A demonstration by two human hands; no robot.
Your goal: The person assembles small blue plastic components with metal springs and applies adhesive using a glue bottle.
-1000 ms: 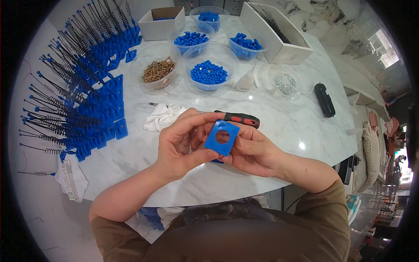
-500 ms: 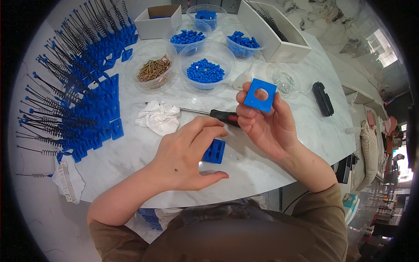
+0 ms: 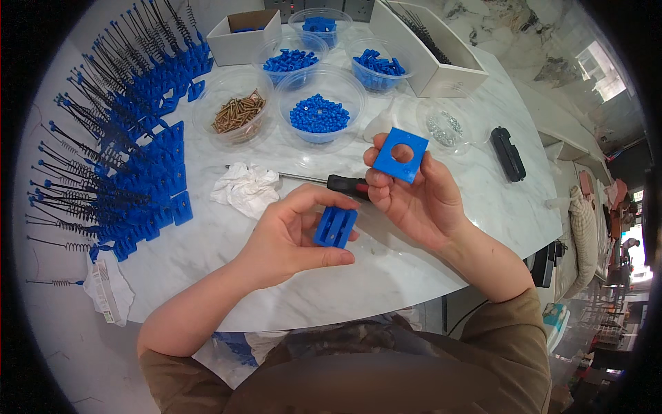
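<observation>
The left hand is gripping a small blue plastic block with two parallel slots between thumb and fingertips, holding it just above the near edge of the white marble tabletop. The right hand is raising a flat blue square plastic plate with a round hole, its grip pinching the plate's lower edge so the hole is facing the camera. The two parts are being held apart, so this looks like the pairing step of an assembly; bringing them together would probably call for turning the plate flat and lining its edges up with the slotted block.

A red-and-black-handled screwdriver is lying on the tabletop between the hands, beside a crumpled white cloth. Further back, clear plastic bowls are holding brass screws and small blue beads. Rows of finished blue pieces with black springs are filling the left side. A white cardboard tray is standing at the far right, and a black oblong device is lying near the right edge. Stone flooring is showing beyond the tabletop.
</observation>
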